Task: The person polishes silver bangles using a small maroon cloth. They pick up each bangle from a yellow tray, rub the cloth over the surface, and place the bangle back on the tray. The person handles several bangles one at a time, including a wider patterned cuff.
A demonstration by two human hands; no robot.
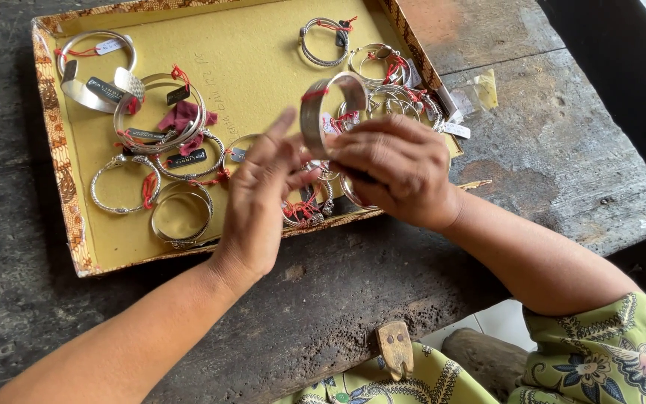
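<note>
Hands: two, both over the tray's (76, 247) near edge, on the dark counter (547, 150).
Right hand (401, 179): its grip is closed on the lower rim of a wide silver cuff (328, 108), held upright above the tray.
Cuff axis: the band stands on edge, its opening facing sideways toward the left hand; a red thread is tied at its top.
Left hand (263, 191): fingers spread, holding nothing, fingertips just beside the cuff; it is the nearer free hand.
Bangles (173, 127): many silver ones lie in the yellow tray.
Labels: small dark oblong tags (178, 94) and pale tags on red thread.
Cloth: a maroon scrap (185, 120) lies among the left bangles.
</note>
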